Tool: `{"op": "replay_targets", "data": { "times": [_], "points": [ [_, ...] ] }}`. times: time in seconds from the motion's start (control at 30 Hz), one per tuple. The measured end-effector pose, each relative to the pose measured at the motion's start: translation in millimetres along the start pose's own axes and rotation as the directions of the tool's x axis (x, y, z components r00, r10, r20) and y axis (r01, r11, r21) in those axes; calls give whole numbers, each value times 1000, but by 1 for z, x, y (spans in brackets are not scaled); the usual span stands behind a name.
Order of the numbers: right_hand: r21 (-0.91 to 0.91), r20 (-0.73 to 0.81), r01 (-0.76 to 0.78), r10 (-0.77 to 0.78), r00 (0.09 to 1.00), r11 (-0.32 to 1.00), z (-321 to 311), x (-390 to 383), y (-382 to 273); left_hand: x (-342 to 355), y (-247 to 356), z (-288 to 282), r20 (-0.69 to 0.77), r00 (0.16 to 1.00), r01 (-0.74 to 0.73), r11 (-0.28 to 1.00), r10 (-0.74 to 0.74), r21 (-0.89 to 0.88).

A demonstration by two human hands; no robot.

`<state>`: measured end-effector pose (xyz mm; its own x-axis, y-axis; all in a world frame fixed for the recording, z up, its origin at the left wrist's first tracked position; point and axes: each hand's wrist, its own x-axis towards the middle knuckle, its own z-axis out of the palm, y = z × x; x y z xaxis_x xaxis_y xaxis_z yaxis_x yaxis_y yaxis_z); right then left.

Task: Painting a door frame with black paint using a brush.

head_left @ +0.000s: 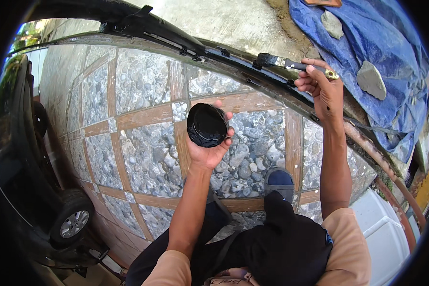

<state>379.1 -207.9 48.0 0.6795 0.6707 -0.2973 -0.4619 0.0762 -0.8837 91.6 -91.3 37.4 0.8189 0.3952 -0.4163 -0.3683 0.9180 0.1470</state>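
My left hand (209,152) holds up a small round cup of black paint (207,125), its fingers curled round the side and the open top facing me. In my right hand (324,83) is a paintbrush (295,65), gripped by its dark handle. The brush's bristles are coated black and point left, at or just above a long black metal bar (238,63). Whether the bristles touch the bar I cannot tell. Wet-looking black paint shines on the bar near the brush.
A blue tarp (343,52) with stones (371,80) on it lies at the far right, beside bare concrete (252,24). Pebble-patterned tiles (148,148) cover the floor under me. A black car (24,176) stands at the left, and a white box-like object (381,219) at the lower right.
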Motion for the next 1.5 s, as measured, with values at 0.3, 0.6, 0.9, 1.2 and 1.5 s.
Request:
{"op": "replay_targets", "data": {
  "times": [0.3,0.6,0.9,1.2,1.5],
  "points": [
    [102,-211,-28,50,976,994,-42,-97,-15,-5,-46,31,49,999,-1,1000,1,-17],
    [55,-305,94,-73,950,994,-46,-122,-34,-1,-71,40,99,995,-8,999,13,-50],
    [-42,-273,264,-266,925,963,-24,-140,-72,-5,-73,44,86,995,-42,997,48,-66],
    [7,-33,335,-335,942,942,28,-133,-85,-12,-55,52,134,987,-70,992,84,-107],
    [219,78,355,-379,922,909,113,-49,-108,-29,-26,56,116,982,-146,988,150,-42]
  ]
}}
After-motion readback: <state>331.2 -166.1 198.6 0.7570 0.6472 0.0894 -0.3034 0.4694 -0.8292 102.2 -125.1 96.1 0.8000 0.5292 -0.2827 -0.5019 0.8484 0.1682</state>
